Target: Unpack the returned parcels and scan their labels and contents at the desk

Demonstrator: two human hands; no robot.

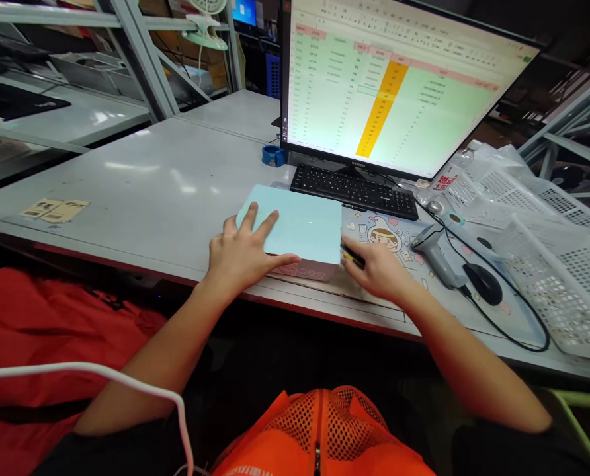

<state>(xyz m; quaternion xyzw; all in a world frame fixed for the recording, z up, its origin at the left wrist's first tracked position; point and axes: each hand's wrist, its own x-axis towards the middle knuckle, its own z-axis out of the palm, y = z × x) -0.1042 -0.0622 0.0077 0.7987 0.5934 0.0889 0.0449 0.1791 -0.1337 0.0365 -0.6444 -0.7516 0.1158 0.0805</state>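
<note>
A box with a light blue top and a brownish-pink front side lies near the front edge of the desk. My left hand rests on its top left part, fingers spread and pressed flat, the thumb along the front edge. At the box's right side, my right hand grips a slim black and yellow utility knife. The knife's front end is against or very near the box's side, and its blade cannot be made out.
Behind the box stand a black keyboard and a monitor showing a spreadsheet. A barcode scanner, a mouse and white plastic baskets lie to the right. A blue tape dispenser sits left of the monitor; paper labels lie far left.
</note>
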